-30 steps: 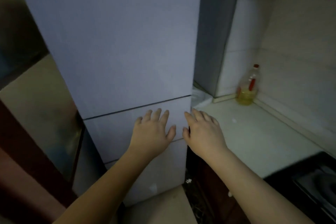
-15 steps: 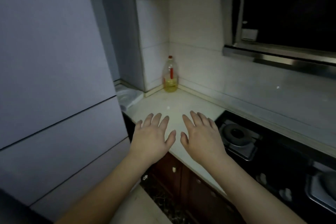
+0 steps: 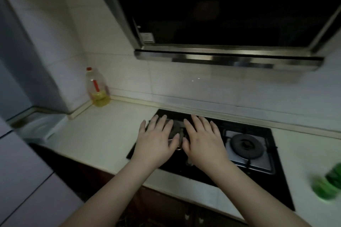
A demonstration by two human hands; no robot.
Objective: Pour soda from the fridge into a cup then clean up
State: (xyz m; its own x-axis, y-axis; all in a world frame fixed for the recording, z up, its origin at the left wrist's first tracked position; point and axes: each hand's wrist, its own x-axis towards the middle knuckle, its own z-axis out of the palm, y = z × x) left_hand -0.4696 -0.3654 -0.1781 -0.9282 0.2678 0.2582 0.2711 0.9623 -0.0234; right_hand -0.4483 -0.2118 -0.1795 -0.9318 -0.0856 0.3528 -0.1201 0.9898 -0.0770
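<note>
My left hand (image 3: 156, 140) and my right hand (image 3: 203, 140) are held out side by side, palms down, fingers spread, over the left burner of a black gas hob (image 3: 247, 145). Neither hand holds anything. The pale fridge (image 3: 20, 162), doors shut, stands at the far left edge of the view. A blurred green bottle (image 3: 330, 182) lies at the right edge on the counter. No cup is in view.
A white counter (image 3: 96, 138) runs from the fridge to the hob. A bottle of yellow oil (image 3: 96, 88) with a red cap stands in the tiled corner. A dark range hood (image 3: 221, 24) hangs above the hob. Dark cabinet doors (image 3: 166, 206) sit below the counter.
The view has swung right, from the fridge front to the counter and hob. Both hands stayed open and side by side in front of me, holding nothing.
</note>
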